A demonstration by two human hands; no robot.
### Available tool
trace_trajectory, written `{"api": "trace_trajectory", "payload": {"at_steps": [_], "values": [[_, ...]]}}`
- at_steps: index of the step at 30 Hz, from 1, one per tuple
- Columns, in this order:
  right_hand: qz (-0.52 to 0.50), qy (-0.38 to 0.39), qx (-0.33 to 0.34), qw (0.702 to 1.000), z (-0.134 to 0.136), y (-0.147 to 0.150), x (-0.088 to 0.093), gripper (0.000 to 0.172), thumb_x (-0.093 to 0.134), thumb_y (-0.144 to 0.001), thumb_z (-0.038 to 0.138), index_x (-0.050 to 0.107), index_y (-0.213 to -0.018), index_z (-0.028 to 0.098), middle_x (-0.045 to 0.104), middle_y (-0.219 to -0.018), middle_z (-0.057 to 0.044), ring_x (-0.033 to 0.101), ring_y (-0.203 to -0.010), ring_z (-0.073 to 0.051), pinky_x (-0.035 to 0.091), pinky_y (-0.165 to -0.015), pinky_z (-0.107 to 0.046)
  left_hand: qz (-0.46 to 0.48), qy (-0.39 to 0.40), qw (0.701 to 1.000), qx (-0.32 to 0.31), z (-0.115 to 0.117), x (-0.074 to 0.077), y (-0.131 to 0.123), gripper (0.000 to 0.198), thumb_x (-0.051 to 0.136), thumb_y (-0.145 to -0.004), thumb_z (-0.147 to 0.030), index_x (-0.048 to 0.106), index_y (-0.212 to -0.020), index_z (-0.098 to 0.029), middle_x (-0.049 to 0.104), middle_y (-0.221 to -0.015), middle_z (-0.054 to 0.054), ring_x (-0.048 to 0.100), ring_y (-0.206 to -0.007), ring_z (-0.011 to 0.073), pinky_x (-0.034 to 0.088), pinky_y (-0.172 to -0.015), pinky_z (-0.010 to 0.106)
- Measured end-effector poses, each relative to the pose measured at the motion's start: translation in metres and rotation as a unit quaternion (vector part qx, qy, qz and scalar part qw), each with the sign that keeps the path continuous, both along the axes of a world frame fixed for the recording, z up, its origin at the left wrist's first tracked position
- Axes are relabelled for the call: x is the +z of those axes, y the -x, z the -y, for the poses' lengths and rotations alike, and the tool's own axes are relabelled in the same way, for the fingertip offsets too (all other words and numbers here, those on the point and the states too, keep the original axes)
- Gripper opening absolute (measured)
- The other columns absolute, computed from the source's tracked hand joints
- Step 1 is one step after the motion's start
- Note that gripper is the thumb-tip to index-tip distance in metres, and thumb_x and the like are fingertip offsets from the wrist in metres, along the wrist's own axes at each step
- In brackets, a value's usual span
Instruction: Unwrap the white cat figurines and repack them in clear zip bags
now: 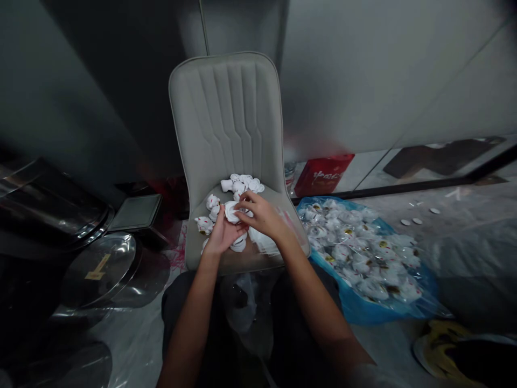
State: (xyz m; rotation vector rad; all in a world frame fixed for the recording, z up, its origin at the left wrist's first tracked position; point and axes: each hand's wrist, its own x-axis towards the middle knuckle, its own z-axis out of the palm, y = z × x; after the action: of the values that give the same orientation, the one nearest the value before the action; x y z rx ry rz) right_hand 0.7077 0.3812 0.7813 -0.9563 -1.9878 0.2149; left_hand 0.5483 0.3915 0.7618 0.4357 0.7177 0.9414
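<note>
You are sitting in front of a padded grey chair (226,124), with plastic sheeting (133,345) spread over the floor around it. To your right, a blue plastic bag (363,307) lies open on the floor, heaped with white figurines under clear wrap, so their shapes are hard to make out. To your left are large shiny metal lids (99,269), dim and cut off by the frame's edge. Past the chair stands a red box (323,175), partly hidden behind the seat, and a yellow-and-black object (444,350) is cut off at the bottom right corner. On the chair seat sits a loose pile of small white figurines (238,186), some with red marks; the one nearest your left hand, a figurine (204,224), lies on its side. A white packet (262,242) lies under your right wrist. Your right hand (258,213) is curled, its fingers closed over a white piece (231,212) held above the seat. Your left hand (220,234) is half open, pressed up against that same piece from below; your fingers hide most of it, so you cannot tell whether this hand grips it too. Small white discs (416,221) lie on the floor at the far right.
</note>
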Motion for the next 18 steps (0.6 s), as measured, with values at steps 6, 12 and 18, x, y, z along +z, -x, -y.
{"api": "trace_trajectory", "payload": {"at_steps": [6,12,18], "values": [[0.006,0.024,0.006,1.000,0.0017,-0.0040,0.0023,0.016,0.061,-0.094,0.024,0.072,-0.103,0.018,0.061,-0.106,-0.009,0.061,-0.098,-0.020,0.049,-0.087,-0.032,0.003,-0.007,1.000,0.007,0.0026,0.0023,-0.0011,0.043,0.048,-0.095,-0.057,0.066,-0.101,-0.018,0.071,-0.087,0.006,0.069,-0.082,0.0195,0.055,-0.080,0.033],[0.050,0.020,-0.021,0.998,0.0054,-0.0074,0.0060,0.019,0.058,-0.097,0.028,0.073,-0.106,0.019,0.061,-0.106,-0.009,0.060,-0.095,-0.019,0.047,-0.083,-0.030,-0.025,-0.007,1.000,-0.003,0.0034,0.0039,-0.0015,0.042,0.055,-0.092,-0.056,0.067,-0.101,-0.017,0.070,-0.084,0.008,0.068,-0.077,0.0196,0.054,-0.080,0.034],[0.065,0.012,-0.030,0.997,0.0087,-0.0063,0.0099,0.022,0.055,-0.098,0.029,0.072,-0.105,0.018,0.062,-0.104,-0.009,0.060,-0.093,-0.018,0.045,-0.081,-0.028,-0.055,-0.009,0.998,-0.004,0.0023,0.0023,0.0006,0.046,0.050,-0.093,-0.059,0.067,-0.101,-0.018,0.070,-0.081,0.007,0.068,-0.072,0.0192,0.055,-0.078,0.034]]}}
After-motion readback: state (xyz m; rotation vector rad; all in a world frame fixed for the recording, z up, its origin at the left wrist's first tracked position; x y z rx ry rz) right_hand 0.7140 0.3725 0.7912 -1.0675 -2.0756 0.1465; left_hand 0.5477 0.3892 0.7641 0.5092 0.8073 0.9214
